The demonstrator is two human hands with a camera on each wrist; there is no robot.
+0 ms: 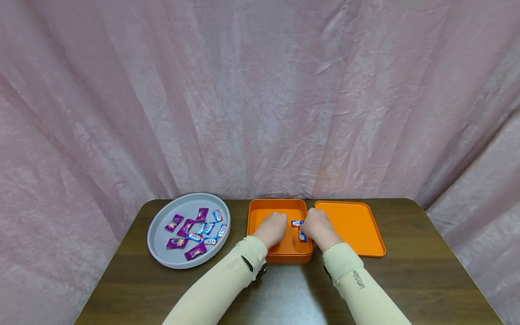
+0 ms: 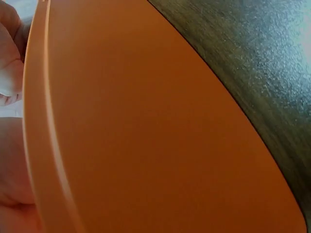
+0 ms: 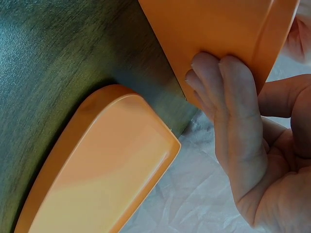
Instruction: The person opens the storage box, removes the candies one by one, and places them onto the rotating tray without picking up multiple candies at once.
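Observation:
The orange box point(image 1: 289, 258) stands at the middle of the table with two small blue, white and red wrapped candies point(image 1: 297, 223) inside near its right wall. My left hand point(image 1: 273, 229) reaches over the near wall into the box. Its fingertips are hidden behind that wall in the left wrist view, so I cannot tell what it holds. At the right wall is my right hand point(image 1: 320, 228). In the right wrist view its fingers point(image 3: 238, 97) lie along the outer side, while another digit passes behind the rim, gripping the wall between them.
A round grey tray point(image 1: 162, 253) on the left carries several purple wrapped candies point(image 1: 196, 251) and several blue, white and red ones point(image 1: 210, 241). The orange lid point(image 1: 353, 225) lies to the right of the box. Behind the wooden table point(image 1: 422, 271) hangs a pink curtain point(image 1: 260, 99).

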